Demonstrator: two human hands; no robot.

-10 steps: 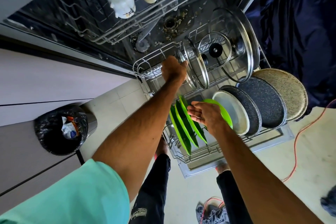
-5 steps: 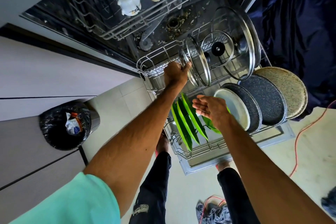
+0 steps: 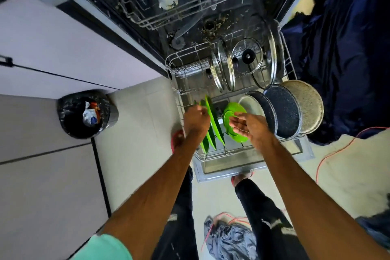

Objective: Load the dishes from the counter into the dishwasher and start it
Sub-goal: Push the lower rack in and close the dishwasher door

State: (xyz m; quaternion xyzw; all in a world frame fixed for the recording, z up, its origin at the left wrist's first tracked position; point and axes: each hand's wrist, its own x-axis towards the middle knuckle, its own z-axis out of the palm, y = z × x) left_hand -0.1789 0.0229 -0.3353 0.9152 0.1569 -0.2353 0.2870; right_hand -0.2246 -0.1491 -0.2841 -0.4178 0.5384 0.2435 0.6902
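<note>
Risk: the leaning green plate (image 3: 234, 110) in the lower rack (image 3: 242, 150), beside my empty, spread right hand (image 3: 251, 126), could slide if nudged. My left hand (image 3: 196, 120) sits at the upright green plates (image 3: 214, 120), grip too blurred to tell.

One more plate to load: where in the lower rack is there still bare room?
The rear left corner of the lower rack, between its rim and the glass lids, shows bare tines. A narrow gap lies between the edge-on green plates and the round green plates. The right side is packed with lids and dark speckled dishes.
</note>
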